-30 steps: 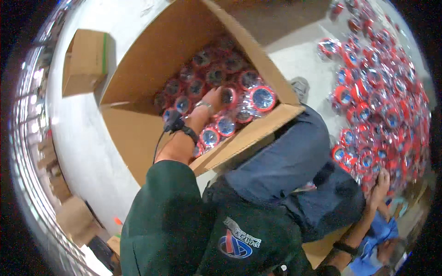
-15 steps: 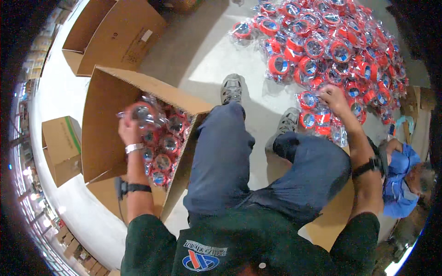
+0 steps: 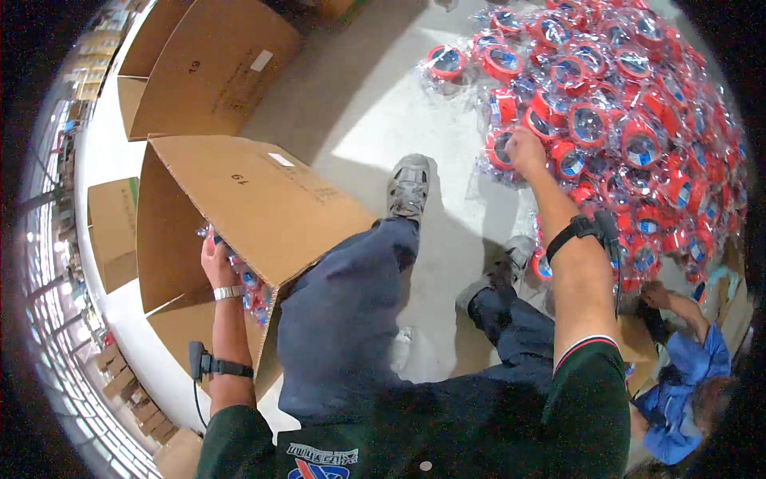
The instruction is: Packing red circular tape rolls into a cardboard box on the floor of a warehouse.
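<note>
Wrapped red rolls (image 3: pixel 606 136) lie heaped on the floor (image 3: pixel 359 128) at the right of the head view, and more rolls (image 3: pixel 257 297) show inside the open carton (image 3: pixel 255 188) at left. The right hand (image 3: pixel 527 152) has its fingers bunched narrow against one roll (image 3: pixel 492 145) at the heap's left edge; whether they grip it, I cannot tell. The left hand (image 3: pixel 217 262) is at the carton's opening, fingertips partly hidden, their hold unclear.

Pale, partly shadowed floor (image 3: pixel 363 120)
</note>
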`<state>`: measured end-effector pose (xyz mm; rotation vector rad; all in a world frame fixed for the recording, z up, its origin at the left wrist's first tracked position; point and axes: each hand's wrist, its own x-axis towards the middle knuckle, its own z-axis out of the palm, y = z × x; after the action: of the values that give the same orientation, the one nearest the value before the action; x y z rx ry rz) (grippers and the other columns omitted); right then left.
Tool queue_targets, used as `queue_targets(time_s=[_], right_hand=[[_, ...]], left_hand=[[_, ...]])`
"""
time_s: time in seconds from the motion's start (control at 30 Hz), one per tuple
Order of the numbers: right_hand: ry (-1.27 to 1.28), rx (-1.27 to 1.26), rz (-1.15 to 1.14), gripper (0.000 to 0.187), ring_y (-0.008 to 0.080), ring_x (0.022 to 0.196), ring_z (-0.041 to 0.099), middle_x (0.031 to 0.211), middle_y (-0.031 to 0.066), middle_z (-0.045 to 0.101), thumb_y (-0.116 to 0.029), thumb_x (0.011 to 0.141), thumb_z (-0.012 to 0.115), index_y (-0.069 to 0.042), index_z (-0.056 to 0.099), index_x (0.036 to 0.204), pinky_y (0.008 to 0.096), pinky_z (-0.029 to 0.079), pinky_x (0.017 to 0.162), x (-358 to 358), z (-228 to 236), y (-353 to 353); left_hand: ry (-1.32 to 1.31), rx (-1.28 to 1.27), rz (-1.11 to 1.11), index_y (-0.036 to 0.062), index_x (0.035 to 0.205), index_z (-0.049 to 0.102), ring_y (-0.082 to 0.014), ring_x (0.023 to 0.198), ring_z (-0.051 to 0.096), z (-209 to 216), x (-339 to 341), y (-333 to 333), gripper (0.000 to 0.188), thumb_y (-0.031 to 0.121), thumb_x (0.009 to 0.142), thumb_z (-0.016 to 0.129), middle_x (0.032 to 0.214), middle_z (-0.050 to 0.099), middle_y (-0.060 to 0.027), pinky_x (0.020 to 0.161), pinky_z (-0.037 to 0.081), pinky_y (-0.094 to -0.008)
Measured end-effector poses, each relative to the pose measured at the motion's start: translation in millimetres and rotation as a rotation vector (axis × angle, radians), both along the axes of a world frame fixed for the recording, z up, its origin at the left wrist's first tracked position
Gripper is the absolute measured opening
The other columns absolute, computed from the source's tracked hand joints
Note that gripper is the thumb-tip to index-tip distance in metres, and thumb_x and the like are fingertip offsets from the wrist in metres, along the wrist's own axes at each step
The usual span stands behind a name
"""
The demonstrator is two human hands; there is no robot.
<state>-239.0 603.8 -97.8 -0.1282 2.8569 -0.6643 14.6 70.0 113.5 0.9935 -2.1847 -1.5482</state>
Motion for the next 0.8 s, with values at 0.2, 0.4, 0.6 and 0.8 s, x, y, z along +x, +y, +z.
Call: queue_targets(time_s=[0.2,0.4,0.6,0.8], right_hand=[[0.072,0.121,0.260,0.019,0.0373,0.085,0.059,0.093,0.0201,0.060,-0.017,0.078,0.055,0.000,0.062,0.076,0.0442,0.049,0.074,86,-47,-29],[-0.245,-0.053,0.109,0.016,0.0367,0.083,0.059,0.088,0.0195,0.061,-0.021,0.075,0.061,-0.005,0.063,0.077,0.0441,0.048,0.073,167,-33,-76],[-0.221,-0.184,0.121,0.019,0.0376,0.080,0.059,0.077,0.0191,0.061,-0.024,0.072,0.062,-0.006,0.064,0.077,0.0432,0.048,0.072,229,-30,-76],[0.227,-0.144,-0.163,0.016,0.0332,0.068,0.060,0.071,0.0172,0.062,-0.018,0.077,0.060,-0.003,0.063,0.072,0.0406,0.047,0.062,125,139,-23]], left_hand=[[0.017,-0.119,0.004,0.0015,0.093,0.057,-0.0078,0.067,0.054,-18,-12,-5,0.017,0.015,0.083,0.058,0.081,0.060,-0.0012,0.059,0.043,-0.0219],[0.046,-0.119,-0.016,0.0002,0.102,0.059,-0.0101,0.076,0.058,-16,1,-4,0.023,0.004,0.080,0.055,0.092,0.062,-0.0020,0.069,0.046,-0.0231],[0.130,-0.107,0.044,-0.0019,0.106,0.058,-0.0118,0.079,0.058,8,0,6,0.030,0.009,0.078,0.053,0.093,0.062,-0.0041,0.071,0.048,-0.0255],[0.561,0.378,-0.159,-0.0052,0.120,0.048,-0.0247,0.097,0.060,89,0,17,0.048,0.013,0.076,0.053,0.111,0.059,-0.0141,0.087,0.049,-0.0366]])
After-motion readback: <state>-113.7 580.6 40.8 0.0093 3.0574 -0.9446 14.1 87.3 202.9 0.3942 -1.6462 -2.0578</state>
